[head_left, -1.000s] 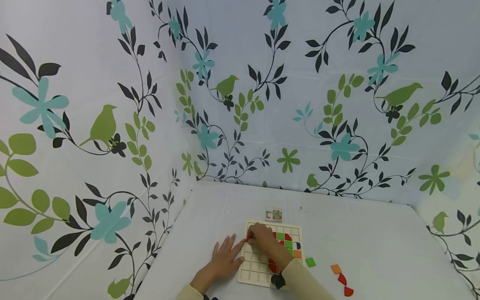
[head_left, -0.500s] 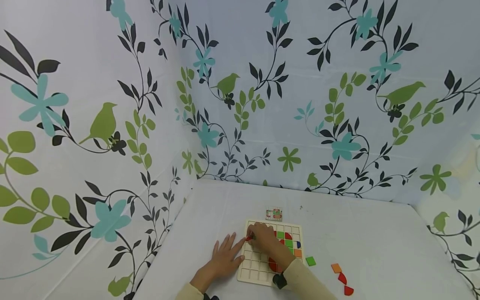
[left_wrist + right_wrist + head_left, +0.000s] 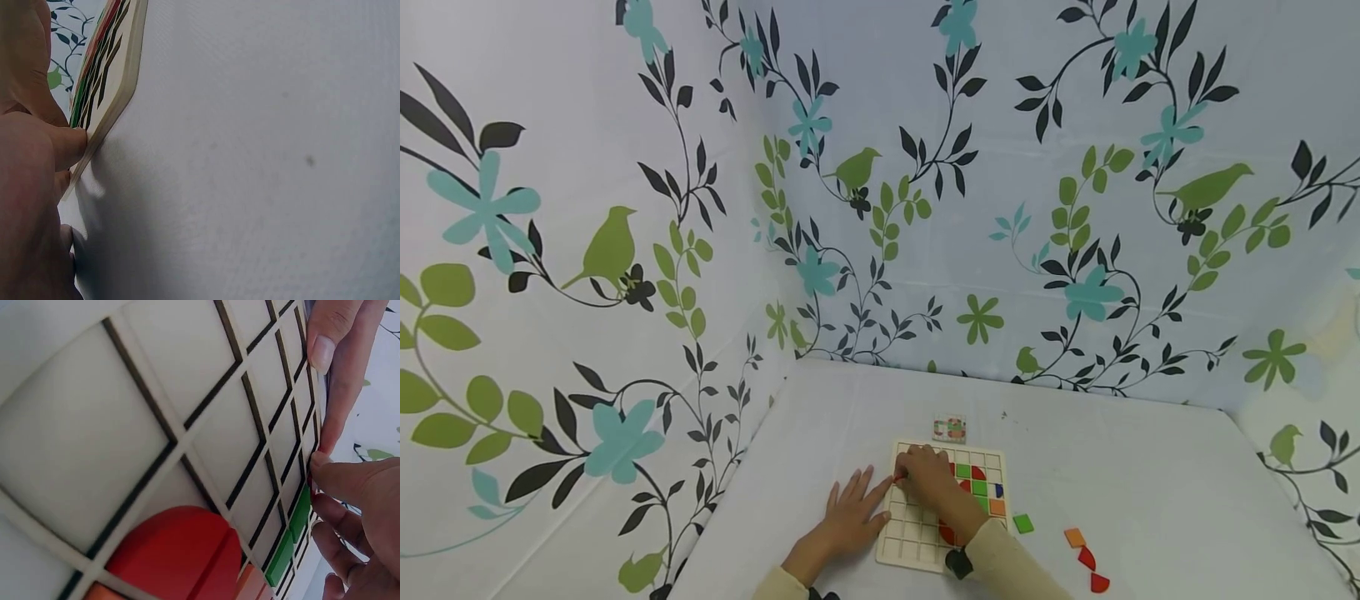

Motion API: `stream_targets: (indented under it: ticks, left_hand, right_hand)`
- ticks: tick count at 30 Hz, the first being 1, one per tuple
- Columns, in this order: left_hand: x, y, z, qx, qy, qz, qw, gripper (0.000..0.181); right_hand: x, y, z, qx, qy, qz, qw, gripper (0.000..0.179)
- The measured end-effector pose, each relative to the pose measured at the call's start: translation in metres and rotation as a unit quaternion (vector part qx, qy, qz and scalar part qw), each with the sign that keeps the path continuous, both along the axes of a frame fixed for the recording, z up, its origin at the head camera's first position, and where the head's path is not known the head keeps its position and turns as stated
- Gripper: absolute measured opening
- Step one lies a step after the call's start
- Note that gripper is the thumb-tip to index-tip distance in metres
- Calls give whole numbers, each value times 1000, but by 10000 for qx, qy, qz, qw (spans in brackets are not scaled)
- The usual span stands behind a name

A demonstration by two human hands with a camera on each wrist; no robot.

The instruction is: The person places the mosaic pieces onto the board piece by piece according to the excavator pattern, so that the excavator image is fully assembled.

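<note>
A pale wooden grid board [image 3: 898,551] lies on the white table, with red, green, orange and blue tiles in its right-hand cells. My right hand [image 3: 928,481] reaches over its upper left part. Thumb and fingers pinch a small red tile [image 3: 313,483], mostly hidden, beside two green tiles [image 3: 300,513] in the right wrist view. My left hand [image 3: 848,520] lies spread at the board's left edge, its thumb touching the rim and its index fingertip right by the right thumb. A large red rounded shape made of tiles [image 3: 175,550] fills cells nearer the right wrist camera.
Behind the board lies a small pattern card [image 3: 950,428]. On the table to the right are a loose green square [image 3: 1023,523], an orange square [image 3: 1075,537] and two red rounded pieces [image 3: 1087,558]. Patterned cloth [image 3: 865,250] hangs around the table.
Both hands keep nearly the same place. The right fingers have shifted slightly over the red tile, which now shows less in the head view. The head view has moved a little.
</note>
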State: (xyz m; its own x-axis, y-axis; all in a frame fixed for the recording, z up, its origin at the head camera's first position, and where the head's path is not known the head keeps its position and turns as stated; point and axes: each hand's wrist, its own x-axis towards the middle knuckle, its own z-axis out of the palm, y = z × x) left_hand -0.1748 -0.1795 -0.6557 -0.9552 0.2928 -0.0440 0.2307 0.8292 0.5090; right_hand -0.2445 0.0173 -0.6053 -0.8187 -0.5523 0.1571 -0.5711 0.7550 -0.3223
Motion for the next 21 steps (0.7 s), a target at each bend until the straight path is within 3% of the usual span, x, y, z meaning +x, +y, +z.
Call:
stream_targets:
  ticks: [7,13,18,21]
  left_hand:
    - [0,2,3,54,-38,28,10000,61]
    - [0,2,7,59,-32,32,10000,62]
    - [1,2,8,131,-120,57,9998,63]
    - [2,3,12,233,-178,28,9996,63]
  right_hand:
    - [3,7,4,-129,31,257,9996,10]
    - [6,31,-2,-630,317,132,9974,10]
    - [18,79,14,-1234,-720,-207,9895,2]
    - [23,114,18,-1302,-1259,-732,9807,7]
